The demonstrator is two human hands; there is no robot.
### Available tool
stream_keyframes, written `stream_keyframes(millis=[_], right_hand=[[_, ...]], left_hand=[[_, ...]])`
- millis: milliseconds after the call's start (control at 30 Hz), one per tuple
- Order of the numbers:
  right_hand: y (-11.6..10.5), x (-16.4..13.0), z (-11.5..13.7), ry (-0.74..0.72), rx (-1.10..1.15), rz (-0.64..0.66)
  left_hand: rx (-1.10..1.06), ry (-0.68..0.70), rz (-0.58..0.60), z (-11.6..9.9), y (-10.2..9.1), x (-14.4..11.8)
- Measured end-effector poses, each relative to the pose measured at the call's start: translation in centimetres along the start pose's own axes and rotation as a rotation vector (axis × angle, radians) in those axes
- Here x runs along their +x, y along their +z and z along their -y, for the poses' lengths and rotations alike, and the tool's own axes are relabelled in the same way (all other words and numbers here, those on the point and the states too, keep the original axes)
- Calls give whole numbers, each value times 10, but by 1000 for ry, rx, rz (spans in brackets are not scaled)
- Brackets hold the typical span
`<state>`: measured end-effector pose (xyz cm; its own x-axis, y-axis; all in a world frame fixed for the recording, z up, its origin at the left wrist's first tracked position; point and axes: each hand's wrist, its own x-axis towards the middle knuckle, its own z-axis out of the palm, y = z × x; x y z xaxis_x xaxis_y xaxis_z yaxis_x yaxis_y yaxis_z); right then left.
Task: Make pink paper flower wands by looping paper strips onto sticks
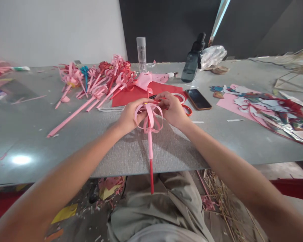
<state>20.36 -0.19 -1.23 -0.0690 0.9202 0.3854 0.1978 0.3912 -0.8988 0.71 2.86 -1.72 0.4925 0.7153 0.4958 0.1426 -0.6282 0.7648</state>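
Note:
A pink paper flower (pixel 149 112) with curled strip loops is held up above the table's front edge. Its pink paper tube stem (pixel 150 144) points towards me, and a red stick (pixel 152 178) sticks out below that past the edge. My left hand (pixel 130 116) is closed on the flower's left side, its fingers partly hidden behind the loops. At the upper right of the loops, my right hand (pixel 174 111) pinches with thumb and fingers bent in. Whether it grips a loop or a red strip there is hard to tell. Orange-handled scissors (pixel 188 110) lie just beyond this hand.
Finished-looking paper flowers (pixel 101 75) lie piled at the back left. Red paper sheets (pixel 125 97) lie behind my hands, a phone (pixel 198 99) to their right. A spray can (pixel 141 53) and dark bottle (pixel 190 64) stand farther back. Paper scraps (pixel 265 109) cover the right side.

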Motion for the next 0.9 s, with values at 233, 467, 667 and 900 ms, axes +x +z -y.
stream_keyframes(millis=[233, 467, 667, 900], right_hand=[[1, 0, -1, -11, 29, 11], [5, 2, -2, -51, 46, -14], [3, 0, 3, -80, -108, 21], [2, 1, -2, -91, -200, 3]], left_hand=[[44, 5, -27, -6, 5, 0], [24, 32, -100, -3, 7, 0], [61, 75, -102, 0, 5, -1], [62, 44, -97, -1, 6, -3]])
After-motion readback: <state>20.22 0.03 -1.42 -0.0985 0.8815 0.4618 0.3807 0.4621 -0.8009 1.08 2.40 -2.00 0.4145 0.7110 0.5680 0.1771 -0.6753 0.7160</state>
